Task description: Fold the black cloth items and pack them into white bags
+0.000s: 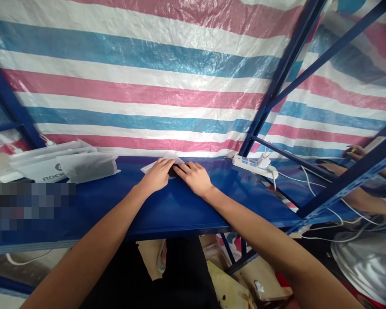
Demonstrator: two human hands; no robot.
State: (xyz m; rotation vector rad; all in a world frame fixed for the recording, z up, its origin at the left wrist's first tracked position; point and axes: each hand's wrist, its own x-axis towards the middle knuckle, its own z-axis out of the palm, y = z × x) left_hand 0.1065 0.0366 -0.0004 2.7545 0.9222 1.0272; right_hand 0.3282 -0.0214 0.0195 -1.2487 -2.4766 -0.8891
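Note:
My left hand (159,174) and my right hand (195,177) meet near the back of a blue metal shelf (180,206). Between them lies a small dark object (173,172), mostly covered by my fingers, so its kind does not show. A whitish translucent plastic bag (148,168) sticks out behind and to the left of my left hand. My left fingers curl down together at the dark object's left side. The right hand's fingers bend over its right side.
White translucent bags (93,165) lie on the left of the shelf, one marked ROCK. To the right sits a white power strip (251,165) with plugs and cables. Blue frame posts (276,77) stand at both sides. Another person's arm (363,199) reaches in at right.

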